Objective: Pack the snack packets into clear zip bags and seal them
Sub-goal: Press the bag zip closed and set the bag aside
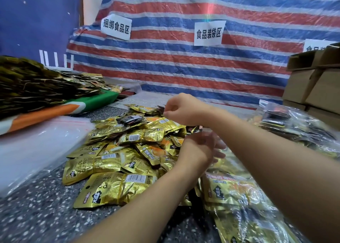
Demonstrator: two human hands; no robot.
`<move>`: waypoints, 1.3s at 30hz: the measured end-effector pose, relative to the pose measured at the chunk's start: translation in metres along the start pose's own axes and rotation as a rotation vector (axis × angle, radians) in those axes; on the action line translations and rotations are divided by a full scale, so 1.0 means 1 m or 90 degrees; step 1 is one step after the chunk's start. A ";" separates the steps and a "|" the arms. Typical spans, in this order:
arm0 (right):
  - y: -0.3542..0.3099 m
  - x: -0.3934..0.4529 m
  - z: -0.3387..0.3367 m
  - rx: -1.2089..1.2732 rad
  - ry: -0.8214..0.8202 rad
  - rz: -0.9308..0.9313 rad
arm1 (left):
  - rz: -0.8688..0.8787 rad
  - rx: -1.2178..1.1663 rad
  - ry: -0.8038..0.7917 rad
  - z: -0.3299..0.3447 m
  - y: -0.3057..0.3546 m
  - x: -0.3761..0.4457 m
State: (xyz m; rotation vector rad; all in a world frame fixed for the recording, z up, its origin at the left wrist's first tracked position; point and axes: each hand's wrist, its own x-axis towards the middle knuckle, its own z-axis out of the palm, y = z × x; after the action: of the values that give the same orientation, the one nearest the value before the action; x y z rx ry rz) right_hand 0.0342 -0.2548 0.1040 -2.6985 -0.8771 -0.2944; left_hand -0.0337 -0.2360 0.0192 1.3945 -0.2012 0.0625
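A heap of gold snack packets [128, 151] lies on the speckled table [36, 215], with a few dark packets [131, 118] on top. My right hand [177, 107] reaches over the far side of the heap, its fingers curled and pinching the edge of a dark packet [160, 108]. My left hand [199, 147] is blurred by motion at the mouth of a clear zip bag [239, 196] that holds gold packets at the near right. Whether it grips the bag is unclear. Another dark packet [195, 129] shows just above it.
A stack of empty clear zip bags [36, 147] lies at the left. Behind it, more packets [36, 84] are piled on an orange and green cloth [73, 106]. Filled clear bags [294, 127] and cardboard boxes [312, 81] sit at the right. A striped tarp [184, 62] with paper signs closes the back.
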 end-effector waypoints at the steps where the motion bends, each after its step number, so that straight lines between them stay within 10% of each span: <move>1: 0.005 -0.002 -0.002 -0.006 -0.021 0.005 | -0.015 -0.029 0.010 0.000 0.001 0.001; 21: 0.054 -0.045 -0.035 0.066 -0.265 0.136 | 0.045 0.196 0.194 -0.019 -0.004 0.006; 39: 0.048 -0.065 -0.038 0.071 -0.185 0.112 | 0.118 0.245 0.177 -0.018 -0.005 0.007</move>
State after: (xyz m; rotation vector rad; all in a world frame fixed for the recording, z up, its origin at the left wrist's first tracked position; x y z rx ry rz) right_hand 0.0072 -0.3402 0.1118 -2.7292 -0.6977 0.1835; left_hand -0.0242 -0.2201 0.0126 1.7265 -0.0877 0.4665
